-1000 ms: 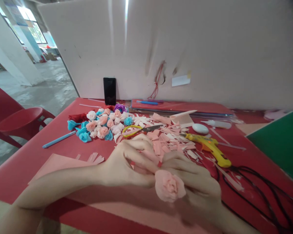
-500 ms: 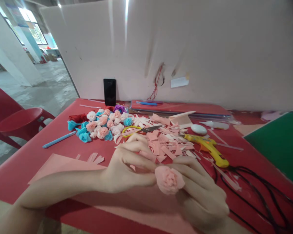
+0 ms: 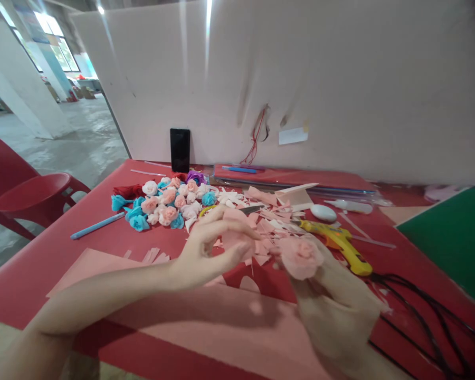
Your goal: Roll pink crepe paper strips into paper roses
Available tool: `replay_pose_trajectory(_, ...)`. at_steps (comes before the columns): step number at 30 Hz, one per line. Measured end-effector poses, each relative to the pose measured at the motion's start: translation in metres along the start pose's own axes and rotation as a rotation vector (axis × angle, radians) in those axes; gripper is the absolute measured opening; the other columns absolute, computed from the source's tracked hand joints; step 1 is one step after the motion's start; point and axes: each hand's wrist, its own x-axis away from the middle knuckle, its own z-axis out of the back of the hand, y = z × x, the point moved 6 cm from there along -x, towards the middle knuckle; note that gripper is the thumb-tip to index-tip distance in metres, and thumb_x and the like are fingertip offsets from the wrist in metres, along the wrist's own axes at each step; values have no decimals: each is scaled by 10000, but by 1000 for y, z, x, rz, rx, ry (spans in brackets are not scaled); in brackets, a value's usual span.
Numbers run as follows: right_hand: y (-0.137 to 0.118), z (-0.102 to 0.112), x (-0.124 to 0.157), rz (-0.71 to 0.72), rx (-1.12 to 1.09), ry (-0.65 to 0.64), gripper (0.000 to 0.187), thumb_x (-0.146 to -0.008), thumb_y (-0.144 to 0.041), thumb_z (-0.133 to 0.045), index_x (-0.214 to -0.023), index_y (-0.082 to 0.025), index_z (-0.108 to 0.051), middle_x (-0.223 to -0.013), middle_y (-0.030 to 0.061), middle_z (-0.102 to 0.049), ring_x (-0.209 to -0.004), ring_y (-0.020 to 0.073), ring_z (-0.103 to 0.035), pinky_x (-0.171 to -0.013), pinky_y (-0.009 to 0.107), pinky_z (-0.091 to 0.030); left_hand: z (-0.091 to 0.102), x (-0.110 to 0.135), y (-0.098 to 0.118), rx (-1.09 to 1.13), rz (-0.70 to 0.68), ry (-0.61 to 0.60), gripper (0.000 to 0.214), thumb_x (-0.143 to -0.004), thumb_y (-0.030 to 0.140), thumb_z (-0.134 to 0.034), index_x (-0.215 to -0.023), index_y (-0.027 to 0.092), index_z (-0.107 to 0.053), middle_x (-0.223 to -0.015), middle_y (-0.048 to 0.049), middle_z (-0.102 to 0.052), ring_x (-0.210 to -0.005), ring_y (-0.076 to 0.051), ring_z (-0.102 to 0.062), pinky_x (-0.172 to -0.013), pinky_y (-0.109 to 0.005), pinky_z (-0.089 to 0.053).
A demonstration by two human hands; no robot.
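Observation:
My right hand (image 3: 336,295) is closed around the underside of a pink crepe-paper rose (image 3: 301,257), whose bloom faces up toward me. To its left, my left hand (image 3: 208,250) has its fingers curled around a loose pink paper petal (image 3: 234,244). A small gap separates the petal from the rose. Beyond both hands lies a heap of pink and white paper scraps (image 3: 267,227), with scissors (image 3: 251,209) on it, partly hidden by my left hand. A pink paper sheet (image 3: 206,322) and a cut petal (image 3: 249,285) lie beneath my hands.
Finished white, pink and blue paper roses (image 3: 168,198) cluster at the back left. A yellow glue gun (image 3: 340,245) with a black cord is on the right, near a green board (image 3: 451,237). A phone (image 3: 180,150) leans against the white partition. A red chair (image 3: 31,195) stands left.
My hands have moved apart. The rose has shifted right and slightly up in my right hand. A loose petal now shows in my left hand, which has pulled away from the rose.

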Motion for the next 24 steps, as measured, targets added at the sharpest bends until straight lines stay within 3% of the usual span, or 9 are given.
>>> replay_pose_trajectory(4,6,1,-4,-85,-33,19,232,-820,-97,-555,-864,-300,-658,-695,-14,-627,-581,169,-581,-514,291,-486,-1,-2,-10,154,104,33,151,-814,95,-472,-835,166,-603,-821,-34,-580,-808,-148,-563,-746,-312,-477)
replay_pose_trajectory(7,5,-1,-5,-55,-58,-15,243,-817,-87,-551,-854,-303,-658,-665,-20,-604,-566,161,-559,-491,280,-469,-5,0,-22,266,226,53,334,-791,114,-538,-1106,225,-538,-711,25,-542,-662,-125,-556,-636,-278,-491)
replay_pose_trajectory(9,3,-4,-5,-16,-70,-52,247,-816,-71,-542,-824,-292,-652,-653,-21,-588,-591,158,-550,-511,276,-466,-4,1,-26,254,289,83,507,-741,116,-614,-1213,244,-480,-673,44,-547,-654,-130,-557,-655,-282,-492)
replay_pose_trajectory(14,-2,-8,-3,41,-62,-102,233,-801,-37,-531,-738,-238,-629,-658,-7,-588,-633,153,-533,-541,278,-448,-8,2,-16,234,328,-11,112,-749,108,-620,-772,177,-705,-789,-23,-662,-791,-142,-583,-782,-285,-471)
replay_pose_trajectory(19,-7,-7,1,149,15,-117,216,-779,-11,-533,-724,-211,-594,-724,35,-616,-666,171,-518,-556,314,-443,-12,7,-3,247,283,-58,277,-728,20,-569,-830,221,-731,-790,-14,-622,-783,-134,-539,-775,-283,-445)
replay_pose_trajectory(24,-5,-6,4,153,55,-117,221,-776,-7,-527,-742,-214,-598,-743,37,-614,-684,175,-526,-565,321,-447,-12,8,11,188,199,-123,209,-763,51,-538,-725,170,-706,-786,-32,-577,-787,-139,-527,-775,-299,-423)
